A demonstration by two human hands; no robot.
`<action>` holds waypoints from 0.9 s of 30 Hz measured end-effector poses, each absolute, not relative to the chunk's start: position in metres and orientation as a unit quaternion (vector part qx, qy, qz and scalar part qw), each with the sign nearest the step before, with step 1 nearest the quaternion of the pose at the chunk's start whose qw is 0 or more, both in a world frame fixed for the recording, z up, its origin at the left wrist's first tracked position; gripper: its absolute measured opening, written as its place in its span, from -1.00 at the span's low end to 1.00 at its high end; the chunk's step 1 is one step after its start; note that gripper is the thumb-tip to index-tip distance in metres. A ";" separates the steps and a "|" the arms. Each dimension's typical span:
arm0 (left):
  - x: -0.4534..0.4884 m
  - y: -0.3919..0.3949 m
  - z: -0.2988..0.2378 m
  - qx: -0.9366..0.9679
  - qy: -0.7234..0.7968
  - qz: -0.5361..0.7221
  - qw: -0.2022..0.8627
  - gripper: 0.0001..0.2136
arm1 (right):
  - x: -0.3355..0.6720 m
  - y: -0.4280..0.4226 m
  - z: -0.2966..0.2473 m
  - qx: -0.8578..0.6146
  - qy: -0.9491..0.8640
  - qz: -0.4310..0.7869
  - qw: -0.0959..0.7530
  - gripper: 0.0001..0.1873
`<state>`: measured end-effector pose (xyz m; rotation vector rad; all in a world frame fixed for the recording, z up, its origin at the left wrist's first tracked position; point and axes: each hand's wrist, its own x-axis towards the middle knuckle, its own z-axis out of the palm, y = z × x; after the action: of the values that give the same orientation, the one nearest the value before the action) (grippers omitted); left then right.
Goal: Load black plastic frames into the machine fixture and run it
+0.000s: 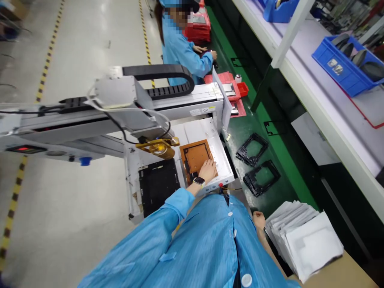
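My left hand (pixel 208 170), with a watch on its wrist, lies over the near right part of an orange fixture plate (pixel 196 154). Its fingers are stretched out, touching the plate's right edge area. A thin black frame (pixel 186 151) rests on the plate, partly covered by the hand. To the left is a black fixture plate (pixel 158 184) on the same white machine bed (pixel 222 154). A gold-coloured machine head (pixel 160 149) hangs above the two plates. My right hand (pixel 259 220) is curled closed at the bench edge, beside a stack of white sheets (pixel 313 240); its contents, if any, are hidden.
Two piles of black frames (pixel 253 149) lie on the green bench (pixel 271 200). A machine gantry (pixel 186 102) crosses over the bed. Beyond it, a co-worker (pixel 183 44) in blue handles something dark. A blue bin (pixel 345 66) stands on the right shelf (pixel 327 98).
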<state>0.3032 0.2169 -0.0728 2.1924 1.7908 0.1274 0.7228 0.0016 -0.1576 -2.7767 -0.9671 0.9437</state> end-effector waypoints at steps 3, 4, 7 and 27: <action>0.301 0.226 -0.081 0.764 0.622 0.064 0.159 -0.56 | 0.714 -0.019 -0.145 -0.898 -0.307 0.311 0.046 -0.83; 0.302 0.228 -0.082 0.767 0.614 0.072 0.174 -0.58 | 0.711 -0.023 -0.141 -0.898 -0.305 0.313 0.051 -0.83; 0.305 0.235 -0.085 0.772 0.589 0.083 0.224 -0.66 | 0.703 -0.024 -0.131 -0.897 -0.304 0.315 0.063 -0.82; 0.277 0.215 -0.011 0.732 0.660 0.129 0.114 -0.41 | 0.478 0.165 -0.082 -0.394 -0.889 0.229 0.037 -0.63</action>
<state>0.2771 0.2146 -0.0113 2.1449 1.9342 0.3789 0.4783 0.1646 -0.0822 -1.2094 -2.7296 0.7034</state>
